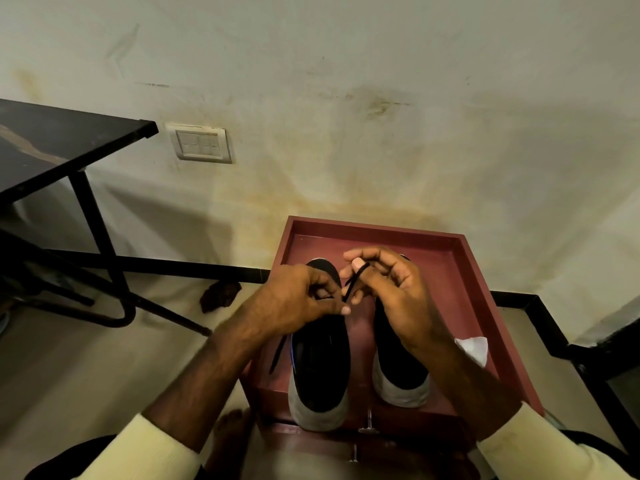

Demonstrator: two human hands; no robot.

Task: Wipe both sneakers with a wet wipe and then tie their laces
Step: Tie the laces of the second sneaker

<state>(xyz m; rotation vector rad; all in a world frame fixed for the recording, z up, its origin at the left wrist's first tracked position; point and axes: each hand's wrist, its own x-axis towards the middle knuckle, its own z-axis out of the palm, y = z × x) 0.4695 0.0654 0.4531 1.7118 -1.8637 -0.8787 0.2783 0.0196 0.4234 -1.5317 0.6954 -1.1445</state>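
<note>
Two black sneakers with pale grey soles stand side by side on a dark red cabinet top (464, 271), heels toward me. My left hand (294, 299) is over the left sneaker (320, 368) and pinches its black lace (351, 285). My right hand (391, 292), above the right sneaker (398, 368), holds a loop of the same lace between thumb and finger. One loose lace end (277, 355) hangs down off the left sneaker's side. A crumpled white wet wipe (476, 346) lies on the cabinet top to the right of the right sneaker.
A black metal-framed table (62, 143) stands at the left, its legs running across the floor. The stained wall carries a switch plate (202, 143). A dark brown scrap (220, 294) lies on the floor by the skirting. My bare foot (232, 431) rests beside the cabinet.
</note>
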